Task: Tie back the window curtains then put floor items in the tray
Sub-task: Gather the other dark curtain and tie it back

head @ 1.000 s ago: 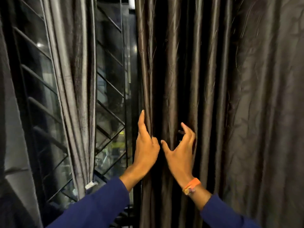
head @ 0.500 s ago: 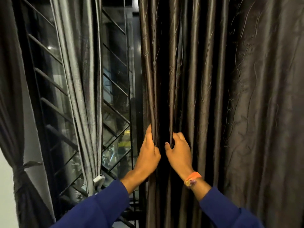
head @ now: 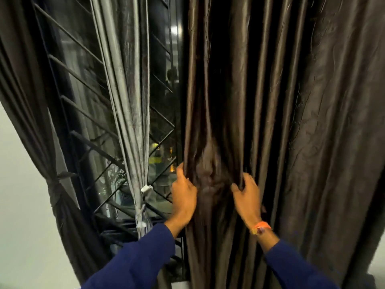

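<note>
Two hands bunching the dark curtain [head: 260,101], left hand [head: 184,197] gripping its edge, right hand [head: 246,197] clutching folds

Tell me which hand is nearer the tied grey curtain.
Left. The left hand grips the dark curtain's edge beside the grey curtain; the right hand grips folds farther right.

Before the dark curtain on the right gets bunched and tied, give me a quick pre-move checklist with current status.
1. Left hand grips the curtain's window-side edge: ok.
2. Right hand grips folds of the dark curtain: ok.
3. Whole curtain gathered between the hands: not ok, most of it hangs loose to the right.
4. Tie for this curtain within reach: cannot tell, none visible.
5. Grey curtain already tied: ok.
6. Far-left dark curtain already tied: ok.
</note>
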